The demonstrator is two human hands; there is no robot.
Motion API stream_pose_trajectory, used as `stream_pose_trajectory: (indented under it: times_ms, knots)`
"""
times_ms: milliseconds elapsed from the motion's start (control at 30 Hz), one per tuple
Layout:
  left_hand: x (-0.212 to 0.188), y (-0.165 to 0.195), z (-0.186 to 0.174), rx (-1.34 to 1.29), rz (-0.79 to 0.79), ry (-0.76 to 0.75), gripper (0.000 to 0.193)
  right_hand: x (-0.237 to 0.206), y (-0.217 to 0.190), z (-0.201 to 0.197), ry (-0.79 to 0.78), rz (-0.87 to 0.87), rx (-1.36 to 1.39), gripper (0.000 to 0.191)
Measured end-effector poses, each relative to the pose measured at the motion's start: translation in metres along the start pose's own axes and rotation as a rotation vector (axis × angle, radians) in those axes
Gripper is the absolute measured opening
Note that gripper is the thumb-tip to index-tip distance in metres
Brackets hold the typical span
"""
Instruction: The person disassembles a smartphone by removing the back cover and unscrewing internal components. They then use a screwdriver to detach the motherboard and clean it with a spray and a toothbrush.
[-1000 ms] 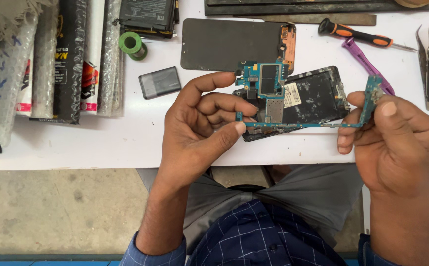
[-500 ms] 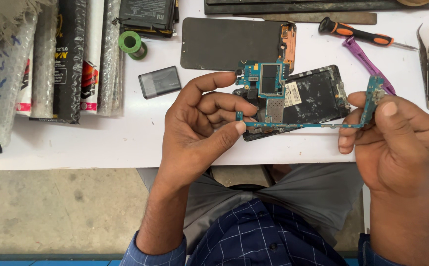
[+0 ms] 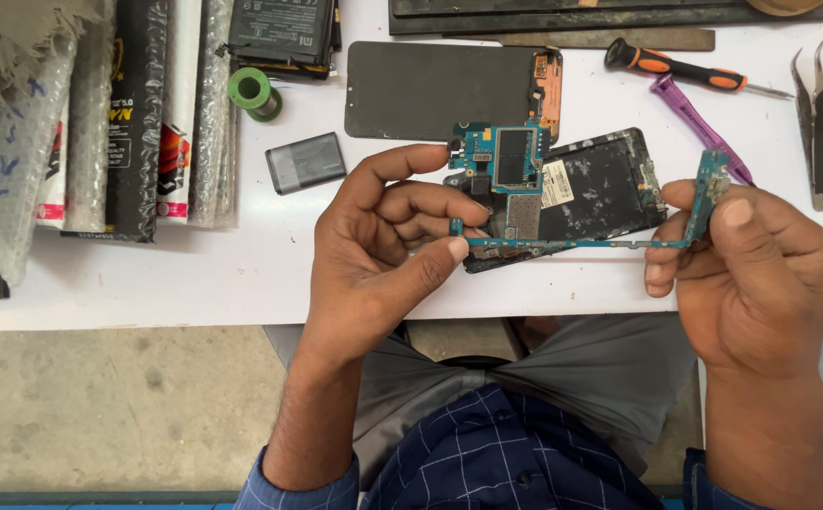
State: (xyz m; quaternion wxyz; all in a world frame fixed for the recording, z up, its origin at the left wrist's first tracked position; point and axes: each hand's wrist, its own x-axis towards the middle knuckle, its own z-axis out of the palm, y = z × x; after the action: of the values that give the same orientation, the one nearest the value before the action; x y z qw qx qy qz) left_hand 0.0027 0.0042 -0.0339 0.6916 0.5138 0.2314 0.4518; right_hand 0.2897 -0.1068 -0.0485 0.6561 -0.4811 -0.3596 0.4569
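My left hand (image 3: 383, 246) pinches the left end of a thin blue-green phone circuit board (image 3: 510, 170), which runs as a narrow strip to the right. My right hand (image 3: 751, 264) grips the strip's right end between thumb and fingers. The board hangs a little above an opened black phone body (image 3: 600, 189) lying on the white table (image 3: 194, 274). A dark phone screen panel (image 3: 430, 90) with an orange flex end lies just behind it.
A small grey battery (image 3: 305, 162) and a green spool (image 3: 253, 92) lie left of the screen. Packaged parts in bubble wrap (image 3: 100, 113) fill the left. An orange-handled screwdriver (image 3: 676, 68), purple pry tool (image 3: 695, 113) and tweezers (image 3: 813, 113) lie at the right.
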Motion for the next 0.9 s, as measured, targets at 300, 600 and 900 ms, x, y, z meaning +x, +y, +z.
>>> stream_pose_trajectory:
  times_ms: [300, 600, 900]
  knots:
    - [-0.0004, -0.001, -0.0013, 0.022, 0.019, 0.002, 0.055, -0.0009, 0.0008, 0.0008, 0.007, -0.01, 0.006, 0.031]
    - [0.0, -0.001, -0.0018, 0.031, 0.018, 0.002, 0.054, -0.0001, 0.0009, 0.0011, 0.005, -0.019, -0.009, 0.03]
    - [0.0005, -0.0004, -0.001, 0.029, 0.01, 0.011, 0.054, -0.0003, 0.0014, -0.0011, -0.005, -0.023, -0.017, 0.03]
